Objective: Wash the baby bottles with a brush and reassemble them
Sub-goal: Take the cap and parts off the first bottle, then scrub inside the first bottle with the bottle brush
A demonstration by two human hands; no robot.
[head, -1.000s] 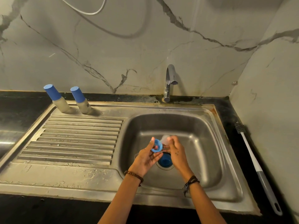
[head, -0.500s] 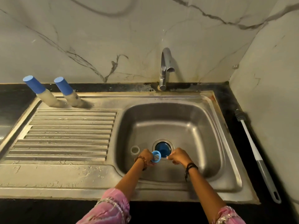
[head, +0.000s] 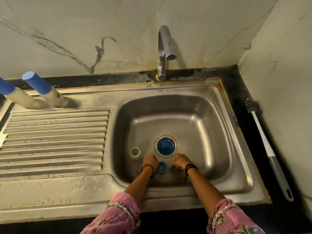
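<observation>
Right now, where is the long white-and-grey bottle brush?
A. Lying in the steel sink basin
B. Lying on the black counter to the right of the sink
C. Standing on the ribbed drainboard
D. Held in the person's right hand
B: the long white-and-grey bottle brush lies on the black counter beside the right wall, outside the steel sink basin and away from both hands.

The black counter (head: 236, 85) carried a stainless steel sink unit (head: 50, 191) with a ribbed drainboard on its left. Two baby bottles with blue caps (head: 49, 92) stood side by side at the drainboard's rear edge. A long-handled bottle brush (head: 268, 149) lay on the counter strip just beside the sink's right rim, bristle end toward the wall.
</observation>
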